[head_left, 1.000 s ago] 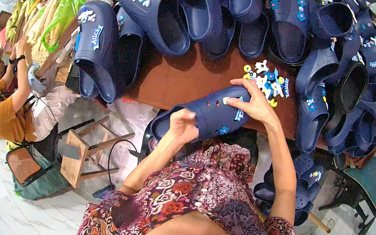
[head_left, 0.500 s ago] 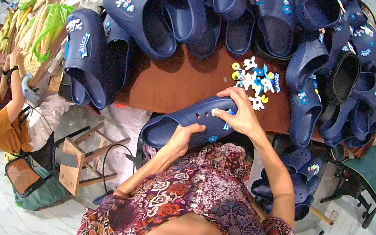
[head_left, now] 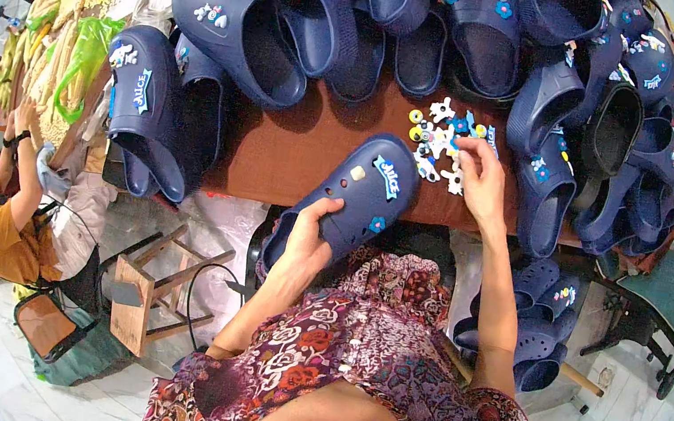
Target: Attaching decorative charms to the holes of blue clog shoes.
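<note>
One navy clog (head_left: 364,184) slants across the front edge of the brown tabletop (head_left: 311,152), its toe over the surface and its heel toward the lap, with the left hand (head_left: 306,246) closed around its side, thumb on top and the other fingers hidden. Right of the toe, the right hand (head_left: 484,185) reaches to the loose charms (head_left: 435,145), thumb and forefinger nearly together, though whether they pinch one cannot be told. Bare tabletop lies left of the toe, while more navy clogs (head_left: 233,7) wall in the far, left and right sides.
</note>
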Demonstrator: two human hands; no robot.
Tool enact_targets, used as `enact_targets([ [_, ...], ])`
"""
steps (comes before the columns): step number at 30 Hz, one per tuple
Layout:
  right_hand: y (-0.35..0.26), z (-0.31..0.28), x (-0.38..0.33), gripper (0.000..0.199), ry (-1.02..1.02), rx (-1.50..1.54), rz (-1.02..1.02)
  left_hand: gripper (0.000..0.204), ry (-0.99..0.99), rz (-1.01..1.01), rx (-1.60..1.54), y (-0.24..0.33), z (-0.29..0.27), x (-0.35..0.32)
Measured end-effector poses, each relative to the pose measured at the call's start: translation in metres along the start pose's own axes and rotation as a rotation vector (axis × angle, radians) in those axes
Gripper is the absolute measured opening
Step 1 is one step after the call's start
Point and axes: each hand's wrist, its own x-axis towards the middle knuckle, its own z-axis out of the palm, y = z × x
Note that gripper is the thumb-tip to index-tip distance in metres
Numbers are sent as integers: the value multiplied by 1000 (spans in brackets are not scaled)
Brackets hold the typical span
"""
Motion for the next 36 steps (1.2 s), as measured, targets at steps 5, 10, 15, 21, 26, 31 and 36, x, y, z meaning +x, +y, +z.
enact_targets([
  [5,1,7,-5,12,-52,-184,-44,36,9,5,-74,-1,3,7],
  [10,12,25,-5,13,-101,-416,-249,37,-29,27,-88,0,8,3],
  [15,12,22,-5,23,-148,-466,-323,39,-31,64,-115,-4,11,3],
  [21,9,16,-10,18,-177,-432,-307,39,-45,7,-168,-1,9,9],
  [26,5,4,-21,15,-129,-438,-287,38,-25,29,-164,1,15,3],
  [31,19,-15,-20,11,53,-391,-105,37,26,28,-211,3,14,6],
  [36,23,-16,-8,13,57,-473,-150,36,-15,44,-241,4,21,1],
])
